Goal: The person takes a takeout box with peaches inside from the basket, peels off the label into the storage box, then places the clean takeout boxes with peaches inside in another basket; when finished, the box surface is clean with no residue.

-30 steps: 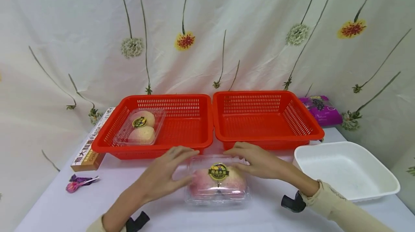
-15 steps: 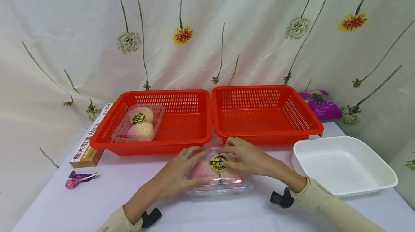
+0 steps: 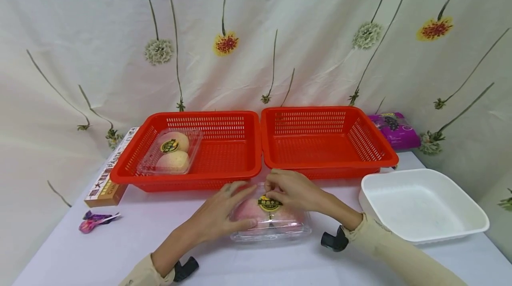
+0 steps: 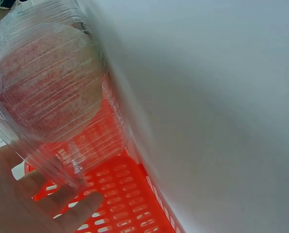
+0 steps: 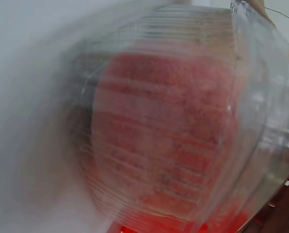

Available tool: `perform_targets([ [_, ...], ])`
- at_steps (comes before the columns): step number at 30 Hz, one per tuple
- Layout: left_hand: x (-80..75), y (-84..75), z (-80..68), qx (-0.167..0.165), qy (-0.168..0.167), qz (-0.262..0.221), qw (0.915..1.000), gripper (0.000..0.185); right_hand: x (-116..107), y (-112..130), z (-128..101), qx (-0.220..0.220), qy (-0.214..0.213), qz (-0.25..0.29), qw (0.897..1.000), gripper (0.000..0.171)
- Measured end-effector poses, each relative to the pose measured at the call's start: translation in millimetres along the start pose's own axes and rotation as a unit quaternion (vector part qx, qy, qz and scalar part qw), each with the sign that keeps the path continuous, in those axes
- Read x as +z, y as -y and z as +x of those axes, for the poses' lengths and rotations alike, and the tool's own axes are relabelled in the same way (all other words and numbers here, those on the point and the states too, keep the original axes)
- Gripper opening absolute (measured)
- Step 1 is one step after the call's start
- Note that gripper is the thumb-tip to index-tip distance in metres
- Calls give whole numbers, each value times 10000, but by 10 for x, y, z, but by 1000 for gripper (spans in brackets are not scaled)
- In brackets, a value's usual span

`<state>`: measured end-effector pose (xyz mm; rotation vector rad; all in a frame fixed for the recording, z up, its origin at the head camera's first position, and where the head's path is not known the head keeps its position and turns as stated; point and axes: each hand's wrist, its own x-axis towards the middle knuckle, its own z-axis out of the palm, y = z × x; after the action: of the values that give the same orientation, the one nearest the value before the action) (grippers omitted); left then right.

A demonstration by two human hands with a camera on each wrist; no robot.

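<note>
In the head view a clear plastic clamshell box of peaches (image 3: 260, 228) sits on the white table, with a black-and-gold label (image 3: 270, 204) on its lid. My left hand (image 3: 216, 217) holds the box's left end, thumb toward the front and fingers toward the back. From the right, my right hand (image 3: 294, 190) bends over the lid; its thumb and curled index finger come together at the label's upper edge. Close up in the left wrist view, a reddish peach (image 4: 49, 80) shows through the ribbed plastic. The right fingertips are hardly visible in the right wrist view.
Behind the box stand two red baskets; the left basket (image 3: 224, 181) contains another peach box (image 3: 172, 150), the right basket (image 3: 328, 172) stands beside it. A white tub (image 3: 424, 206) is at right, with a purple bag (image 3: 396, 130) behind. A pasta box (image 3: 108, 188) and lollipops (image 3: 94, 221) lie left.
Both hands have come in onto the box from either side. Over the last half second the right fingertips have shifted slightly left and drawn together at the label; the left hand stays put.
</note>
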<state>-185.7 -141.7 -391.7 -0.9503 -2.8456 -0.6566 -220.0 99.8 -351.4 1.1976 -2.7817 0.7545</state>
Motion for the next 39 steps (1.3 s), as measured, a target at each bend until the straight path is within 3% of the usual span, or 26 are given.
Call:
perform_targets([
  [6,-5,1,-3,-20,4,-22,10000,79,-3,-62,13,-245,138,691,9972,11],
  [13,-6,1,-10,-62,-8,-52,10000,80,-3,-140,-39,-155,323,1873,9816,9],
  [27,-2,12,-8,-127,33,-219,9997,79,23,-176,-154,-64,-26,2395,9709,7],
  [30,-3,13,-8,-152,45,-239,9996,80,20,-218,-172,-248,-256,2730,9613,5],
  [35,3,21,-7,-154,60,-232,9996,80,-174,-320,-218,-382,-1174,3450,9304,7],
  [39,2,25,-7,-155,76,-286,9994,80,-387,-386,-347,120,-1390,3495,9265,12],
])
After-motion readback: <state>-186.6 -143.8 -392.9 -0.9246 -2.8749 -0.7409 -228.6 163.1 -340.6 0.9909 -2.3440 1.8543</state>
